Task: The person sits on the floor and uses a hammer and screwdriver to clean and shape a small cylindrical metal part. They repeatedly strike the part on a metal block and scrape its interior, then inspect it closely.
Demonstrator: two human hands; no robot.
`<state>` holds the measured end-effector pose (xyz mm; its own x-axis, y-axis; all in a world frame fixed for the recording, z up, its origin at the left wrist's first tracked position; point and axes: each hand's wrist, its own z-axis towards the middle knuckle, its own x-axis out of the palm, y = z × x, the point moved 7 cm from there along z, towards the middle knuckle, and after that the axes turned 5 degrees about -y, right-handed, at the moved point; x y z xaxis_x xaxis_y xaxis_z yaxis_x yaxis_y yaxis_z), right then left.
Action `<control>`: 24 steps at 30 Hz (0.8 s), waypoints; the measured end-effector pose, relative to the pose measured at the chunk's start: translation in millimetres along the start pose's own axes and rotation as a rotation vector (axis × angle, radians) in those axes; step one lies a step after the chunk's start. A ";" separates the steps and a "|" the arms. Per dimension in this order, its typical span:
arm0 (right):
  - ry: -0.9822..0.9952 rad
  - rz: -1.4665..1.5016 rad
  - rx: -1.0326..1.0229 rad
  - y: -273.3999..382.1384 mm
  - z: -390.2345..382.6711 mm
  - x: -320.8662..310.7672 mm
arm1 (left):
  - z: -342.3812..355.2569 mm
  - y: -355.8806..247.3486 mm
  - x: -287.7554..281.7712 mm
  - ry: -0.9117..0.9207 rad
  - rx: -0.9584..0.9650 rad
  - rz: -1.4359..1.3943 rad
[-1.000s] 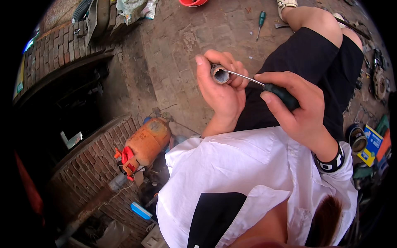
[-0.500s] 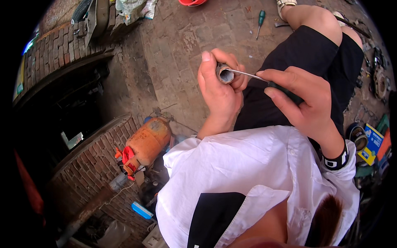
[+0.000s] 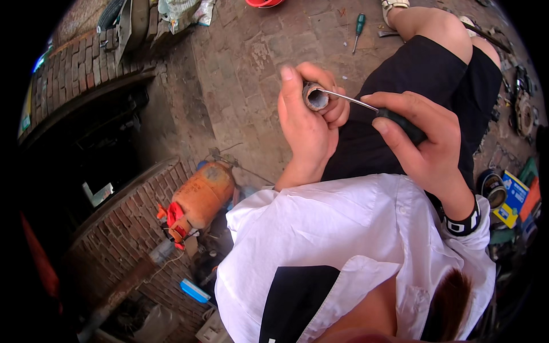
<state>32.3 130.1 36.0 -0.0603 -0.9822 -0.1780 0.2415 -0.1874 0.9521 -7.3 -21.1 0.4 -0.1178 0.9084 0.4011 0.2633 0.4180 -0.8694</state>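
Note:
My left hand (image 3: 309, 117) is wrapped round a short metal tube (image 3: 316, 97), its greyish open end facing up toward me. The rest of the tube is hidden in my fist. In my right hand (image 3: 426, 134) is a screwdriver (image 3: 405, 124) with a dark handle, gripped between thumb and fingers. Its thin bright shaft slants left, and the tip meets the rim of the tube's mouth. Whether the tip presses on the rim or reaches just inside, I cannot tell.
Beyond my knees a second, green-handled screwdriver (image 3: 359, 26) lies on the brick floor (image 3: 251, 63). An orange gas cylinder (image 3: 203, 194) rests by the low brick wall at left, near a dark opening (image 3: 103, 148). Metal parts (image 3: 523, 108) and a blue-yellow box (image 3: 513, 197) lie at right.
The tube and my left hand have shifted slightly right. My right hand has drawn the screwdriver slightly right, showing more of its handle.

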 end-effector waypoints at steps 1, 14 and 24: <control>-0.016 0.007 -0.008 -0.6 -1.3 0.8 | -0.3 0.0 0.4 -0.006 0.002 -0.008; 0.020 -0.066 -0.133 13.5 0.7 0.8 | -5.1 -0.5 -3.0 0.088 -0.075 -0.150; 0.028 -0.109 -0.153 13.4 2.1 -2.0 | -5.6 -2.1 -2.1 0.141 -0.082 -0.129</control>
<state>33.6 129.5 49.6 -0.0677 -0.9554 -0.2874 0.3792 -0.2911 0.8783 -2.3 -23.8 2.9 -0.0224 0.8357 0.5488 0.3329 0.5238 -0.7841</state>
